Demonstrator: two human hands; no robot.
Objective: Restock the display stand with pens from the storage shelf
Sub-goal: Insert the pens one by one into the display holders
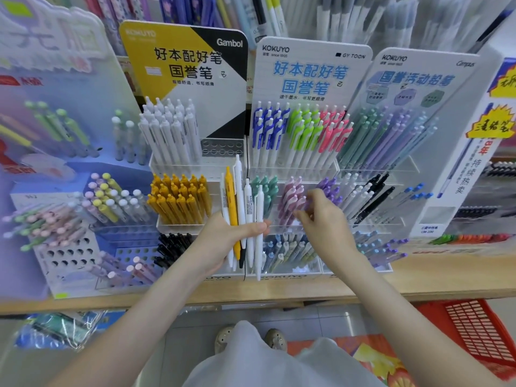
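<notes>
- Plainly, in the head view, the left hand (223, 236) grips a bundle of pens (247, 208), with the thumb pressed across the barrels and the fingers wrapped behind. The bundle is just in front of the display stand (310, 51), at its middle tier.
- The bundle is mostly white, with one yellow pen (231, 196) among them. The long axes run near vertical, fanned a little. Clicker ends point up and writing tips point down, towards the wooden shelf (418, 277).
- The right hand (324, 219) is at the middle tier, between the pink pens (291, 195) and the purple pens (331, 188). Its fingers are curled at the caps. Blur there hides whether they pinch a pen or only touch the row, so I cannot tell.
- Stocked pens lean back in their slots, clickers up and away from the person.
- Handling, by my judgement: each pen is light, stiff and smooth plastic, so a loose bundle could slide or splay. A single pen is best pinched on the upper barrel, near the clip. That leaves the tip free to be guided into a hole.
- The slots are close together, so a careless push may tip neighbouring pens.
</notes>
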